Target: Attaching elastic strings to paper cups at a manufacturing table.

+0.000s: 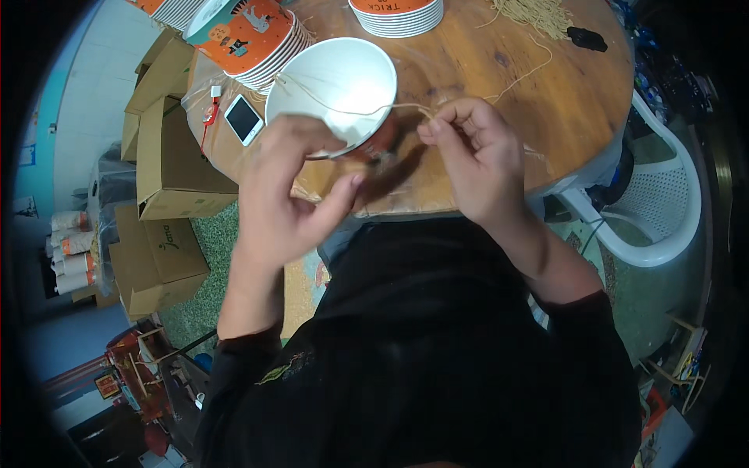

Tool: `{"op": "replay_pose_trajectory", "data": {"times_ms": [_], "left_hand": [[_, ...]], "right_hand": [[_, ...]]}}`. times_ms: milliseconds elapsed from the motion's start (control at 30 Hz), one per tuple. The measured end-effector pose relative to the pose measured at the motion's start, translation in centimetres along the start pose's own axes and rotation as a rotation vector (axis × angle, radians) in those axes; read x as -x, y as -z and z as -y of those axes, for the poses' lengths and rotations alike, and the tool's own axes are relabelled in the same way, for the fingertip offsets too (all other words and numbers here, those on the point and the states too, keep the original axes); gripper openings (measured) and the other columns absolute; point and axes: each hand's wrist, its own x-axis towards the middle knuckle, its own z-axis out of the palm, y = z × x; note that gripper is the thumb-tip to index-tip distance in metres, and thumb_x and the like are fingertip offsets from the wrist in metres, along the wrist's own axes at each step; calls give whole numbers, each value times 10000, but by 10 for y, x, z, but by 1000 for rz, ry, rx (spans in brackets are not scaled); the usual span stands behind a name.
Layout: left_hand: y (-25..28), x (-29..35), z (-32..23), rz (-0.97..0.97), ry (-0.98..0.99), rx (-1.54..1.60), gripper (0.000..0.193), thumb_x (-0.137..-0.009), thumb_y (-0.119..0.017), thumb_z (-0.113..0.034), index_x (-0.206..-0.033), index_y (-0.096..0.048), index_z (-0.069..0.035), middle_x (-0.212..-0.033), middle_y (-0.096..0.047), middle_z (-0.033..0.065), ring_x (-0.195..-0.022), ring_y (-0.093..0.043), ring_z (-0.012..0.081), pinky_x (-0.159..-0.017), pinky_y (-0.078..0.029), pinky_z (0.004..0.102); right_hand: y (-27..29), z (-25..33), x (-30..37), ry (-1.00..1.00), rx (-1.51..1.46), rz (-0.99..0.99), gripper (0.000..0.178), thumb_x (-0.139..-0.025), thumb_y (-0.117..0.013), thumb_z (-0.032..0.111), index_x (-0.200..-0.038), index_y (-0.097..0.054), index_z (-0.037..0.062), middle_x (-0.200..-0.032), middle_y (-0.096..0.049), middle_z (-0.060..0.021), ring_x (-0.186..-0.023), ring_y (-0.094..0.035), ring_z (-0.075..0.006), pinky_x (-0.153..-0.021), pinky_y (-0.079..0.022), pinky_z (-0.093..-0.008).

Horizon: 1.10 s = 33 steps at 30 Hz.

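A paper bucket, white inside and orange outside, lies tipped on the table with its mouth facing me. A thin beige cord runs from the bucket's left side across the mouth to my right hand. Thumb and fingertips of that hand are pinched on the cord, just right of the bucket. My left hand is in front of the bucket's lower left rim, thumb and fingers apart, holding nothing that I can see. Its fingertips are blurred, and whether they touch the rim I cannot tell.
Nested orange buckets and another stack stand at the back of the round wooden table. A cord bundle lies far right beside a black item. A phone lies left. Cardboard boxes and a white chair flank the table.
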Motion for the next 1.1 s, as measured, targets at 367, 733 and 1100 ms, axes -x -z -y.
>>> {"op": "replay_pose_trajectory", "data": {"times_ms": [367, 733, 1100], "left_hand": [[-11, -23, 16, 398, 221, -99, 238, -922, -894, -119, -1090, -804, 23, -877, -792, 175, -726, -756, 284, -691, -592, 373], [-12, -11, 37, 320, 204, -125, 263, -887, -955, -176, -986, -777, -9, -814, -767, 91, -720, -738, 178, -671, -574, 323], [12, -14, 41, 358, 102, 173, 300, -919, -794, 5, -1218, -785, -19, -1074, -810, 165, -992, -784, 367, -885, -620, 408]], "right_hand": [[-40, -13, 3, -113, -548, -39, 69, -1092, -718, 23, -1105, -687, -37, -959, -728, -12, -863, -666, -29, -754, -553, -213], [-45, -26, 2, 30, -499, -87, 131, -1125, -694, 64, -1176, -684, -57, -1115, -780, -94, -1008, -729, -86, -883, -612, -249], [-27, -28, -16, 11, -500, -50, 151, -1137, -687, 101, -1192, -688, -40, -1213, -805, -117, -1086, -749, -106, -970, -602, -264]]}}
